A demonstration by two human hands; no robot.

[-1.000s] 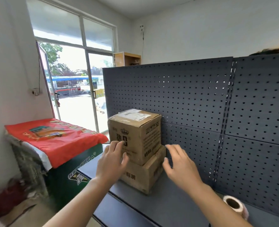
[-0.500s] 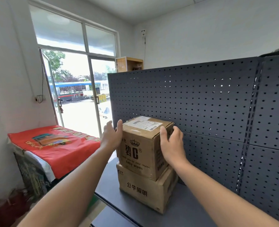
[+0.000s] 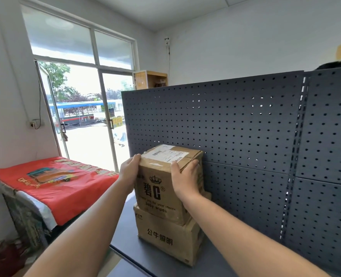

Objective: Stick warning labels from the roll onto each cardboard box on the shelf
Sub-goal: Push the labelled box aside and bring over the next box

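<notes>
Head view, looking forward and down along both forearms. Two cardboard boxes stand stacked on a dark grey shelf, close to its left end and just in front of the perforated back panel.

The upper box, printed with a crown and "baby wipes", sits on the lower box, turned slightly so that it overhangs at the front left. A white shipping label lies on its top face.

The left hand lies against the left side of the upper box, thumb up at the top corner. Its fingers are hidden behind the box, so it cannot be told whether they are curled or flat.

The right hand grips the front right corner, thumb on the printed front face and fingers wrapped onto the right face. It covers part of the print there.

The lower box carries black characters on its front. Its left face is barely in view and its back is hidden by the upper box.

Left of the shelf, a red printed cloth covers what appears to be a chest or cabinet; only a dark side shows beneath it.

Behind it is a glass door, the scene outside bright and washed out. A wooden cabinet shows above the panel's top edge, its lower part hidden. The shelf's front edge and both elbows are cut off by the frame.
</notes>
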